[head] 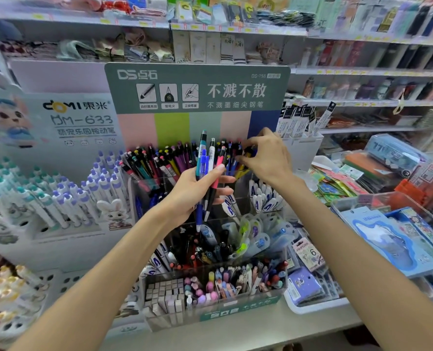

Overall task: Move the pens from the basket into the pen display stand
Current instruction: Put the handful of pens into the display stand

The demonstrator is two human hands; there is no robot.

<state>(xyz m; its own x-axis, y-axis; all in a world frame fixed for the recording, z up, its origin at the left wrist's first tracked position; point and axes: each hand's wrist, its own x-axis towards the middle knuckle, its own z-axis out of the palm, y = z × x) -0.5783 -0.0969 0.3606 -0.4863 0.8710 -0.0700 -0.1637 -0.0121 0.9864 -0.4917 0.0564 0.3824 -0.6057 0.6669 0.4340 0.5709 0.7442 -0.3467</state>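
— Head view: what stands in front?
— Shelves [362,72] behind, then the stand [197,97], its clear tiers packed with pens.
— The hands?
— Left hand [195,191] grips a bundle of pens [206,163], upright, in front of the top tier. Right hand [266,153] curls its fingertips [245,148] round a dark pen top [249,151] in that tier's right end.
— The basket?
— Cannot tell.

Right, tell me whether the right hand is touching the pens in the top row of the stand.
Touching. The head view shows the right hand with fingertips pinched on a pen top among the top-row pens; no gap shows.
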